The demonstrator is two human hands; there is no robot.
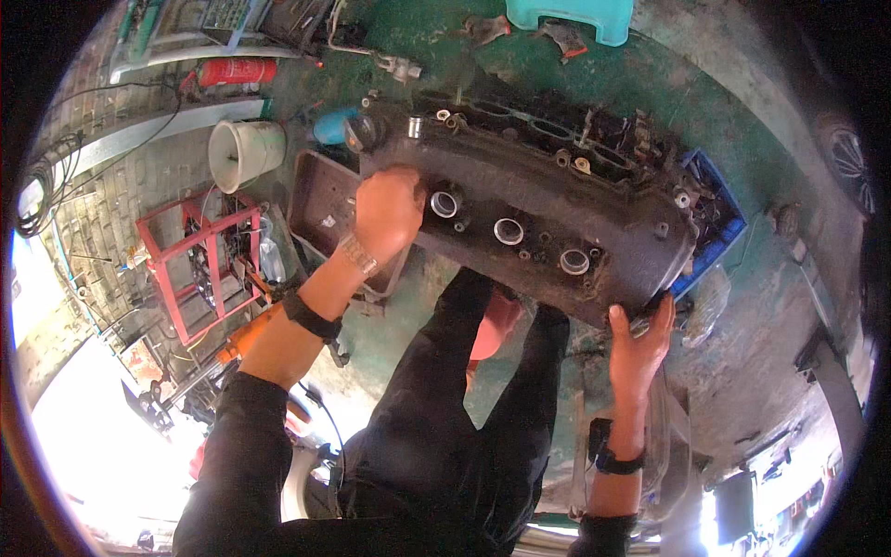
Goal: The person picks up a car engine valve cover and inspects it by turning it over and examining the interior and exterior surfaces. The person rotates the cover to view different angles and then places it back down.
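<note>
A long, dark engine valve cover sits on the engine's cylinder head in front of me, with round metal-rimmed holes along its top. My left hand is closed in a fist over the cover's left end, beside one hole; whatever its fingers hold is hidden. At the near right corner, my right hand has thumb and fingers apart, their tips against the cover's edge. A black oil filler cap and a small shiny metal cylinder stand at the far left of the cover.
Left of the engine are a brown metal tray, a white bucket and a red metal frame. A blue crate with parts adjoins the right end. Beyond the engine stand a teal stool and gloves.
</note>
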